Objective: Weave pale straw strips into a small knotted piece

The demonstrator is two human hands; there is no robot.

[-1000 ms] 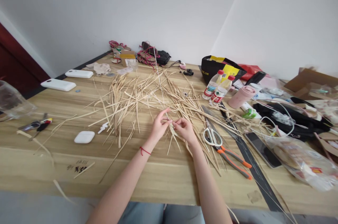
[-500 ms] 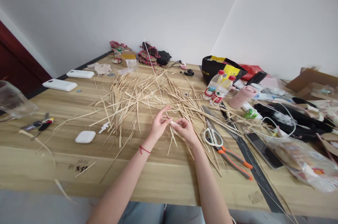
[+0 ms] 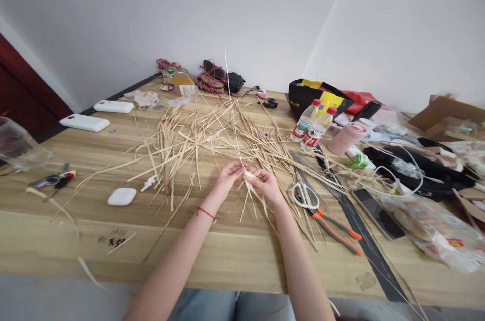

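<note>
Both hands meet just above the wooden table (image 3: 235,255), in front of a spread pile of dry straw strips (image 3: 197,142). My left hand (image 3: 228,177) pinches a thin pale strand (image 3: 232,104) that rises steeply away from me. My right hand (image 3: 266,185) is closed on a small folded piece of straw (image 3: 249,176), fingertips touching those of the left. A red string circles my left wrist.
White-handled scissors (image 3: 304,196) and orange-handled pliers (image 3: 333,230) lie right of my hands. Further right are a phone (image 3: 377,215), a black ruler (image 3: 364,243), plastic bags and two bottles (image 3: 312,129). An earbud case (image 3: 121,196) and small tools (image 3: 55,178) lie left.
My left fingers have closed from a loose spread into a pinch at the folded straw. The long strand's tip swung left and then back towards upright.
</note>
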